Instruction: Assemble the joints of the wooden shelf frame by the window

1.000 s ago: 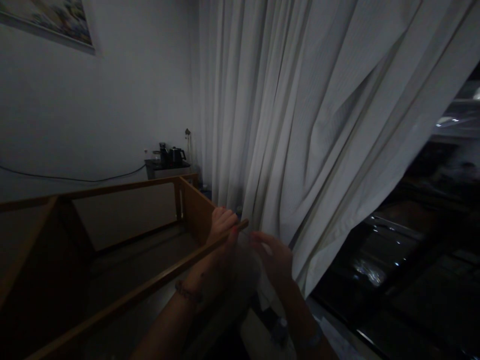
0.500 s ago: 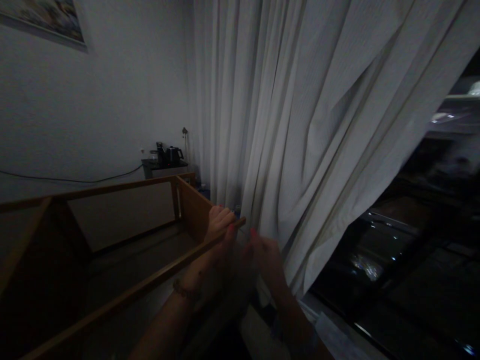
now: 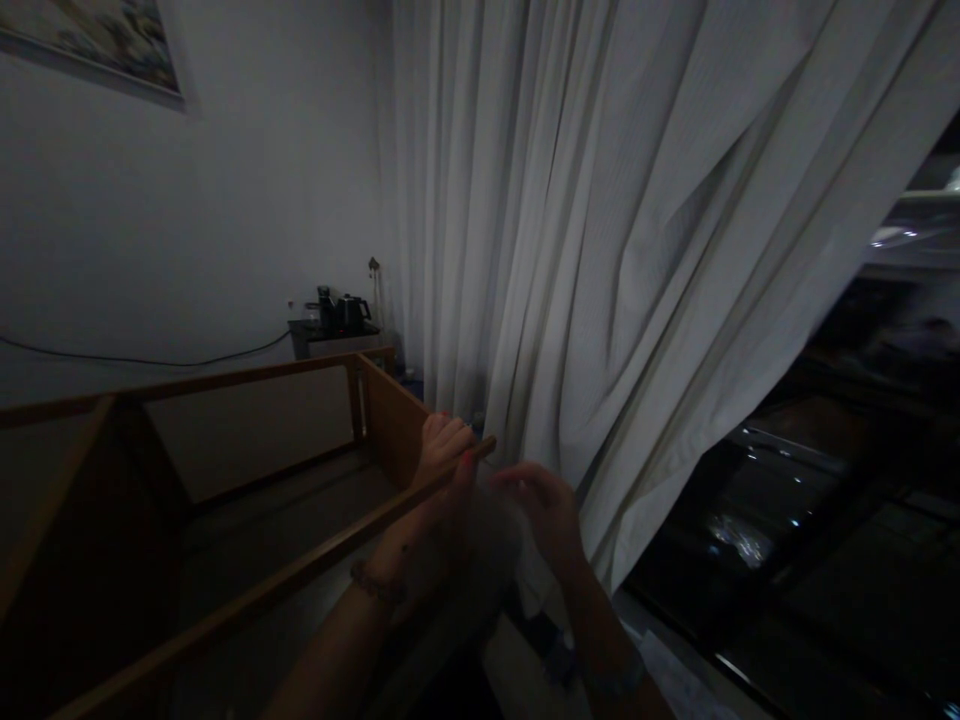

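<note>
A wooden shelf frame lies across the lower left, with long rails and upright divider boards. Near the right end of its front rail, my left hand is closed around the wood, the thumb on the near side and the fingers over the far side. My right hand is held just right of the rail's end, apart from it. Its fingers are curled in toward the thumb, and whatever they pinch is too dark and blurred to make out. A hazy, whitish translucent patch shows between the two hands.
A long white curtain hangs close behind my right hand. A dark kettle stands on a small cabinet in the corner. A black cable runs along the wall. Dark glass lies to the right.
My right hand has shifted slightly right and up, and its fingers show more clearly. My left hand keeps its grip on the rail. The view has tilted slightly.
</note>
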`<state>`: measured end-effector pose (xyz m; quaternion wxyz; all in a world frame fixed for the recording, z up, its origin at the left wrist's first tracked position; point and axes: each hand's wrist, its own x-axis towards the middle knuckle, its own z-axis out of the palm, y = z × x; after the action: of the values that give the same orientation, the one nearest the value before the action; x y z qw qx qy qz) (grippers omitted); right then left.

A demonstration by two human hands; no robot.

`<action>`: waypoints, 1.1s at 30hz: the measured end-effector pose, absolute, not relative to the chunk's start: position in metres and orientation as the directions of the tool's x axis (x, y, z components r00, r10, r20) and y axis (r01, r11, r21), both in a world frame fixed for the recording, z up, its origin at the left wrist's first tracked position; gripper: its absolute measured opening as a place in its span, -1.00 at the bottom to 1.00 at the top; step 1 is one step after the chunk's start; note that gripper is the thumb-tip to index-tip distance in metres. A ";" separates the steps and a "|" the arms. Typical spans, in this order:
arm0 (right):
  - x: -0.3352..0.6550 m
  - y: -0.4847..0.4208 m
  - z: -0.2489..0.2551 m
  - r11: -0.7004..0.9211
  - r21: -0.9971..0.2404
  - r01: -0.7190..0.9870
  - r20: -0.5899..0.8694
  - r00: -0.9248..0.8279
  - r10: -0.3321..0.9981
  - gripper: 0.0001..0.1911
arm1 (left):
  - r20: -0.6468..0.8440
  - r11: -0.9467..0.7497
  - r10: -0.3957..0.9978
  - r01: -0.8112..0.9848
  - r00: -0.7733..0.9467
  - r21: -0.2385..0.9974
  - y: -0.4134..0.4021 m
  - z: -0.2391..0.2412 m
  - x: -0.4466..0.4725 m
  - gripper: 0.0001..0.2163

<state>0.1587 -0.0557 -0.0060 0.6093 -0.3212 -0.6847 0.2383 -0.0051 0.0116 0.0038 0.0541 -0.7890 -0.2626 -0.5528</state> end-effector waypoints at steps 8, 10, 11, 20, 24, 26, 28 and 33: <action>0.174 -0.060 -0.012 0.680 -0.681 0.272 0.637 -0.237 0.734 -0.74 | 0.904 -0.868 0.345 0.453 0.253 0.205 0.014 0.002 -0.006 -0.56; 0.172 -0.058 -0.011 0.691 -0.666 0.281 0.658 -0.215 0.721 -0.77 | 0.912 -0.867 0.337 0.456 0.235 0.203 0.017 0.000 -0.005 -0.56; 0.171 -0.056 -0.010 0.705 -0.653 0.277 0.677 -0.203 0.707 -0.78 | 0.911 -0.867 0.338 0.455 0.237 0.203 0.018 -0.002 -0.005 -0.56; 0.147 -0.042 -0.006 0.848 -0.305 0.434 0.935 -0.035 0.354 -0.71 | 0.895 -0.850 0.368 0.481 0.252 0.215 0.021 -0.003 -0.005 -0.51; 0.133 -0.048 -0.017 0.727 -0.495 0.476 0.862 0.164 0.479 -0.76 | 0.905 -0.859 0.344 0.473 0.250 0.196 0.019 -0.001 -0.005 -0.53; 0.130 -0.050 -0.022 0.696 -0.532 0.482 0.843 0.232 0.485 -0.75 | 0.907 -0.863 0.342 0.464 0.247 0.199 0.017 0.000 -0.005 -0.54; 0.128 -0.050 -0.023 0.691 -0.516 0.507 0.855 0.247 0.457 -0.75 | 0.909 -0.863 0.342 0.462 0.239 0.204 0.014 0.003 -0.004 -0.54; 0.126 -0.054 -0.011 0.635 -0.651 0.415 0.757 0.296 0.583 -0.75 | 0.899 -0.860 0.359 0.463 0.253 0.213 0.008 0.007 -0.005 -0.56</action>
<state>0.1259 -0.0537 -0.0106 0.6849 -0.4227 -0.5903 0.0611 -0.0053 0.0083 0.0066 0.0471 -0.7900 -0.2600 -0.5532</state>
